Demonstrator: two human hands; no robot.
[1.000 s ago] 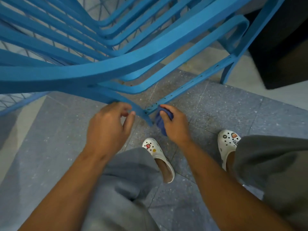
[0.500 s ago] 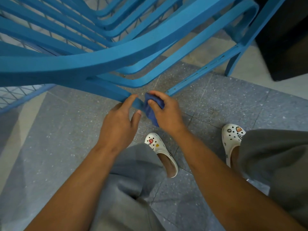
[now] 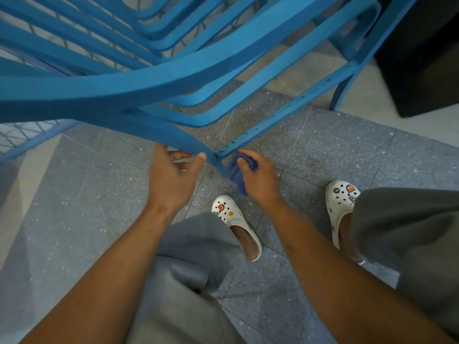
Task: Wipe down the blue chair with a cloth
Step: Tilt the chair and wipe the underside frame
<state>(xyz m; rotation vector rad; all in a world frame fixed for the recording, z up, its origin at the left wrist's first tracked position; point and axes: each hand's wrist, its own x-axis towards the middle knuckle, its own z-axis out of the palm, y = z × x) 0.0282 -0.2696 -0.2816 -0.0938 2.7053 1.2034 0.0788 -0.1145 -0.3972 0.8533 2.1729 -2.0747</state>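
Observation:
The blue chair (image 3: 154, 80) is tipped toward me, its slats and frame filling the top of the view. One leg (image 3: 173, 135) slants down to a corner where a rust-specked cross bar (image 3: 273, 120) meets it. My left hand (image 3: 173, 180) grips that leg just left of the corner, thumb on the near side and fingers behind it. My right hand (image 3: 258, 177) holds a bunched dark blue cloth (image 3: 236, 173) against the corner's right side, just under the cross bar's end.
Grey speckled floor tiles (image 3: 335, 150) lie below. My feet in white clogs (image 3: 236, 219) stand close under the chair, with grey trouser legs (image 3: 193, 269) in front. A dark cabinet (image 3: 422, 58) stands at the upper right, near another chair leg (image 3: 342, 93).
My left hand has slid a little left along the leg and its fingers have loosened. My right hand with the cloth has shifted right, off the corner's front to its right side.

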